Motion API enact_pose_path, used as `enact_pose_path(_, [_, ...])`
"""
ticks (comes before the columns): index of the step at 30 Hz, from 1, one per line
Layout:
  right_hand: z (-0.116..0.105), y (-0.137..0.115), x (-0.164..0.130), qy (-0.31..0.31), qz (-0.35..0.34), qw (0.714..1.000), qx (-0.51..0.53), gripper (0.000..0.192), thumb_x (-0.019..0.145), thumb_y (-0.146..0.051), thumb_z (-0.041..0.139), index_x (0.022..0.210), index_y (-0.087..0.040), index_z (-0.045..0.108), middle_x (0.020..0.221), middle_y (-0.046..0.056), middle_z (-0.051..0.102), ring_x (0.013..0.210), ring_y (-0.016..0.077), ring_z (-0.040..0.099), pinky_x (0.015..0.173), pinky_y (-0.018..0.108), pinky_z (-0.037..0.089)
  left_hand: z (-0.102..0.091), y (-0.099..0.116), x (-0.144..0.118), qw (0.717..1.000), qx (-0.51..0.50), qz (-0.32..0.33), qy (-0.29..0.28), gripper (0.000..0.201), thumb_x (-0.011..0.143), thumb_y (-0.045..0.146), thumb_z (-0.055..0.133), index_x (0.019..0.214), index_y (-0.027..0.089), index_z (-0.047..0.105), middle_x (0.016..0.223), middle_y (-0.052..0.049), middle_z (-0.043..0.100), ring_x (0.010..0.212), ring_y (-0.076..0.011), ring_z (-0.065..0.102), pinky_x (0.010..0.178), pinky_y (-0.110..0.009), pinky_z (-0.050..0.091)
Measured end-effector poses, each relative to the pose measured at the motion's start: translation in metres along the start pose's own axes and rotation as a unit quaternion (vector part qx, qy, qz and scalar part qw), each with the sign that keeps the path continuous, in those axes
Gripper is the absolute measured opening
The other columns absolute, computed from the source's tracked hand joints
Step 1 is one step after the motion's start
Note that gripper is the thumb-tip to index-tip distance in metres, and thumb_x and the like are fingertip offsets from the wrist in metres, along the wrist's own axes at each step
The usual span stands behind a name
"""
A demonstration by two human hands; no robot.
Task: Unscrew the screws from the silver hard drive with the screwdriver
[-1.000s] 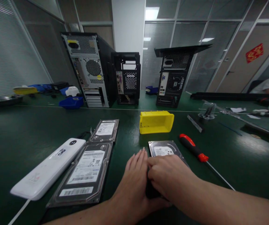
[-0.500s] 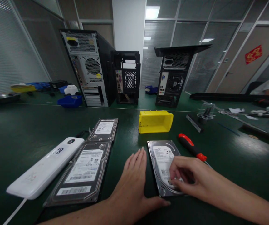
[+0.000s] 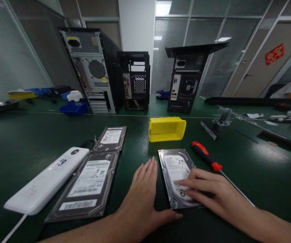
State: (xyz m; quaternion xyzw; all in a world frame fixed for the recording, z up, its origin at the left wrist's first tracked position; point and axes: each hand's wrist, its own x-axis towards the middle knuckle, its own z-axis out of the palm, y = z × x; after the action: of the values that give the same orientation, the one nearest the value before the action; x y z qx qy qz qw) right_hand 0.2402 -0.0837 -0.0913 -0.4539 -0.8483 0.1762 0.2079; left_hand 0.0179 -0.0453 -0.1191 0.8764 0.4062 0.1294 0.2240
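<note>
Right hand [image 3: 212, 194] lies flat and open on the near right part of the hard drive [image 3: 177, 175], fingertips on its white label, gripping nothing. Left hand [image 3: 141, 199] is open too, palm down on the green table [image 3: 21, 141], fingers spread flat just beside the drive's left edge, thumb reaching along its near edge; whether it touches the casing, cannot tell.

The drive sits label-up, flat on the table, directly in front of the person, lid on, no screws visibly out. The red-handled screwdriver [image 3: 206, 157] lies untouched just right of it, so any opening work looks not yet begun; the drive seems only set in place and steadied.

Long axis runs away from the person, tilted slightly leftward at the far end; the rounded platter end points toward the yellow bin [image 3: 167, 129], the label's barcode end toward the person.

Left: two more hard drives [image 3: 97, 168] lie label-up, end to end, and a white elongated device [image 3: 45, 180] beside them. Far back stand three PC towers [image 3: 135, 77].
</note>
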Motion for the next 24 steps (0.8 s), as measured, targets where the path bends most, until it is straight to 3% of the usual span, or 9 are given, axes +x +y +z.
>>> enact_pose_path(8, [0.0028, 0.0, -0.0031, 0.015, -0.006, 1.0, -0.009, 0.024, 0.09, -0.022, 0.049, 0.105, -0.023, 0.068, 0.088, 0.005, 0.062, 0.08, 0.0123, 0.062, 0.066, 0.022, 0.05, 0.0045, -0.0035, -0.0016, 0.999, -0.007, 0.022, 0.023, 0.11, 0.063, 0.062, 0.069, 0.145, 0.009, 0.017, 0.149, -0.024, 0.02, 0.137, -0.0402, 0.017, 0.108, -0.062, 0.019])
enact_pose_path(12, [0.0058, -0.0014, -0.0031, 0.034, -0.016, 0.999, -0.021, 0.028, 0.09, -0.02, 0.048, 0.109, -0.025, 0.068, 0.084, 0.004, 0.061, 0.077, 0.0123, 0.061, 0.063, 0.022, 0.048, 0.0047, -0.004, -0.0018, 0.999, -0.009, 0.028, 0.026, 0.108, 0.065, 0.062, 0.067, 0.145, 0.01, 0.017, 0.149, -0.024, 0.02, 0.136, -0.0402, 0.018, 0.107, -0.063, 0.02])
enact_pose_path(18, [0.0062, 0.0002, -0.0017, 0.01, 0.011, 1.0, -0.009, 0.027, 0.09, -0.025, 0.049, 0.112, -0.025, 0.065, 0.089, 0.005, 0.061, 0.078, 0.0125, 0.061, 0.064, 0.022, 0.048, 0.0017, -0.0022, -0.0021, 1.0, -0.005, 0.018, 0.008, 0.109, 0.066, 0.063, 0.066, 0.145, 0.007, 0.018, 0.149, -0.024, 0.02, 0.137, -0.0392, 0.016, 0.108, -0.062, 0.018])
enact_pose_path(24, [0.0083, 0.0002, -0.0032, 0.055, 0.065, 0.996, 0.005, 0.015, 0.087, -0.027, 0.054, 0.089, -0.02, 0.067, 0.079, 0.003, 0.059, 0.062, 0.0099, 0.054, 0.054, 0.021, 0.044, 0.0038, -0.0036, -0.0021, 1.0, -0.003, 0.02, 0.017, 0.109, 0.065, 0.064, 0.067, 0.145, 0.011, 0.017, 0.15, -0.022, 0.02, 0.137, -0.0385, 0.017, 0.109, -0.061, 0.018])
